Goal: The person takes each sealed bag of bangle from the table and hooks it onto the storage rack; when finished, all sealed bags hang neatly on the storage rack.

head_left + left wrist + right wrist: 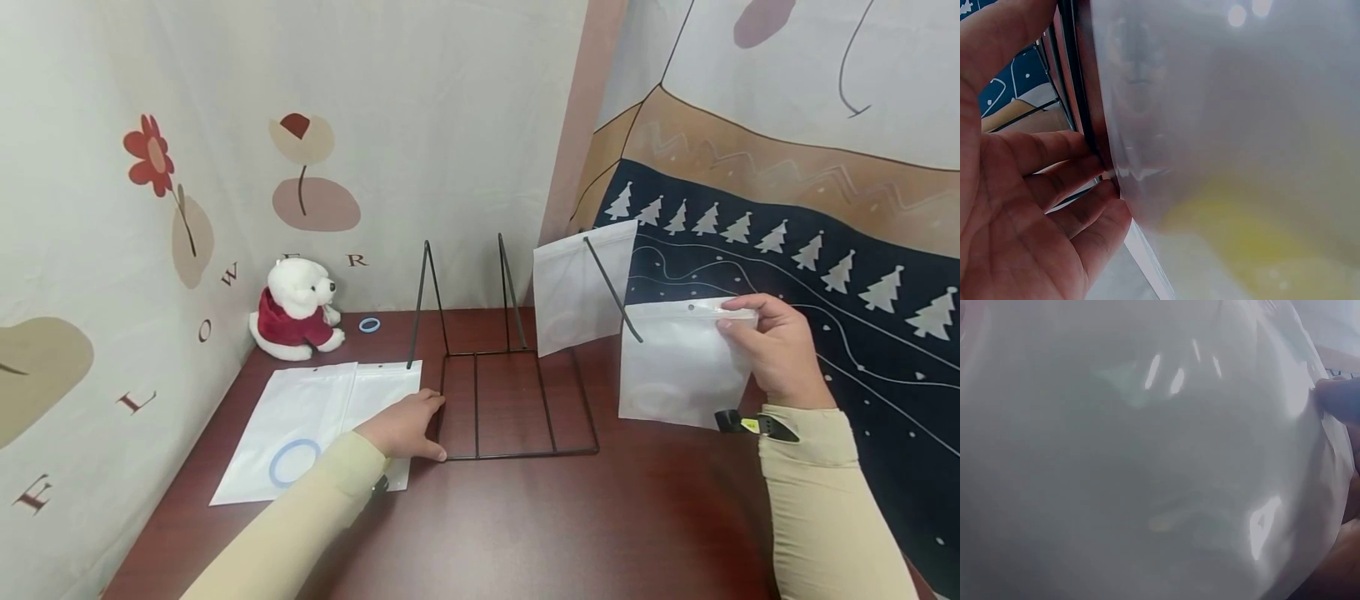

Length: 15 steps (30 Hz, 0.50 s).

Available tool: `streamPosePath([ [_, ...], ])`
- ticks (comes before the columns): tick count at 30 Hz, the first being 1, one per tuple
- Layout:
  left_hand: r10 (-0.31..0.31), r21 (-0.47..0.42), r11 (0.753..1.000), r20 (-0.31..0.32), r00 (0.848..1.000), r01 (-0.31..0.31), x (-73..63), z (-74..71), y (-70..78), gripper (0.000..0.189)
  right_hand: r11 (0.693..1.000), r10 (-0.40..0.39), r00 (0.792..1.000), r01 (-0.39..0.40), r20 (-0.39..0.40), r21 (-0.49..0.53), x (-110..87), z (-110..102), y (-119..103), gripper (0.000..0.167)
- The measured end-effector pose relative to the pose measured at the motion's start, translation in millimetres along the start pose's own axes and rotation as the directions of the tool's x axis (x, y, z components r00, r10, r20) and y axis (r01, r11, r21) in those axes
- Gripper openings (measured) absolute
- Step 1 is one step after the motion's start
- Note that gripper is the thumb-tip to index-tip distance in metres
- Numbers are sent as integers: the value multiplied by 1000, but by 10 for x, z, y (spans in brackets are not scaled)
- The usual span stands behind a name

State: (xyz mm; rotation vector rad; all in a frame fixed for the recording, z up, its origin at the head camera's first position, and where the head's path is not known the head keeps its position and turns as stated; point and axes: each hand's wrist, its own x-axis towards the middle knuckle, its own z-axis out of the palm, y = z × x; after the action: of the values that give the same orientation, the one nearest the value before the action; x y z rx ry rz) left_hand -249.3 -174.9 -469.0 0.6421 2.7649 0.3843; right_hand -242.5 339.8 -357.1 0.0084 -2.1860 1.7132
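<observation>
My left hand [405, 425] is at the left side of a black wire rack [517, 456], thumb near its front corner. In the left wrist view, the nearly straight fingers [1063, 147] touch the dark wire. My right hand [776, 346] pinches the top right edge of a white zip bag [686, 367], held upright beside the rack. One wire arm [611, 287] of the rack slants down in front of that bag's left edge. Behind this arm another white bag [558, 300] hangs tilted. The shiny bag fills most of the right wrist view.
Overlapping white bags [255, 450] lie on the table left of the rack, with a large blue ring [273, 467] showing at one. A white toy bear [300, 287] in red clothing sits at the back left, beside a small blue ring [361, 325]. Printed cloth surrounds the table.
</observation>
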Motion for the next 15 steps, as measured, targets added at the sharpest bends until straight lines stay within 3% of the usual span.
streamPosePath([
  [7,0,-1,1000,1,1000,0,3,3,-4,97,995,-98,994,98,37,-7,-64,101,-52,19],
  [15,-1,0,1000,-1,1000,1,7,10,-4,97,987,-138,987,130,85,95,-178,216,-106,15],
])
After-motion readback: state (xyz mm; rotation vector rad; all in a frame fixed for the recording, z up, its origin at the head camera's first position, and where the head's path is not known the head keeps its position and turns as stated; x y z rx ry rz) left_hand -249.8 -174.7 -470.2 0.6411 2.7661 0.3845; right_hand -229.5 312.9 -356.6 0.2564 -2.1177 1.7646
